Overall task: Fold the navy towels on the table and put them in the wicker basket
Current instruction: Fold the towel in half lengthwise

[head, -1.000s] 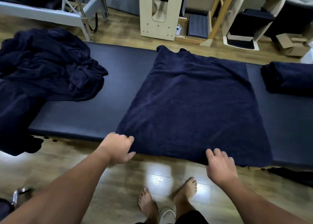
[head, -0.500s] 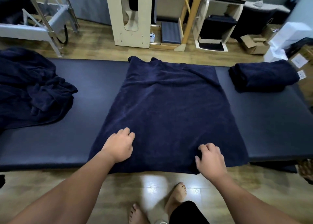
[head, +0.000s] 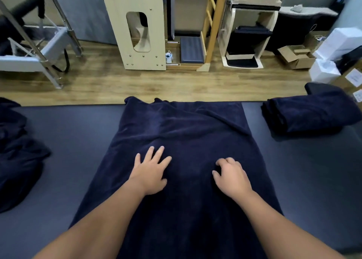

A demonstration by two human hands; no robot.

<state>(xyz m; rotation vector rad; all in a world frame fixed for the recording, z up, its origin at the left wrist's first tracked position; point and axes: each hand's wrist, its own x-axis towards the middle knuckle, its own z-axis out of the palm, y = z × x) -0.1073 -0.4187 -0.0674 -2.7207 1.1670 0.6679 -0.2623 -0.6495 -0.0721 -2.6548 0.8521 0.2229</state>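
A navy towel (head: pixel 188 141) lies spread across the middle of the dark padded table (head: pixel 64 141), reaching from the far edge to the near edge, with a few creases near the far end. My left hand (head: pixel 151 170) rests flat on its middle with the fingers spread. My right hand (head: pixel 231 176) rests on the towel beside it, fingers loosely bent, tips touching the cloth. A folded navy towel (head: pixel 309 115) sits on the table's right end. A heap of unfolded navy towels (head: pixel 17 155) lies at the left end. No wicker basket is in view.
Beyond the table runs a wooden floor with a pale wooden stand (head: pixel 137 29), a ladder-like frame (head: pixel 213 23), a white shelf unit (head: pixel 248 33), a metal-framed bench (head: pixel 39 49) at the left, and cardboard and white boxes (head: pixel 297 57) at the right.
Both hands have moved from the towel's near edge forward to its middle. My left hand's fingers have spread flat. The camera has moved closer over the table.
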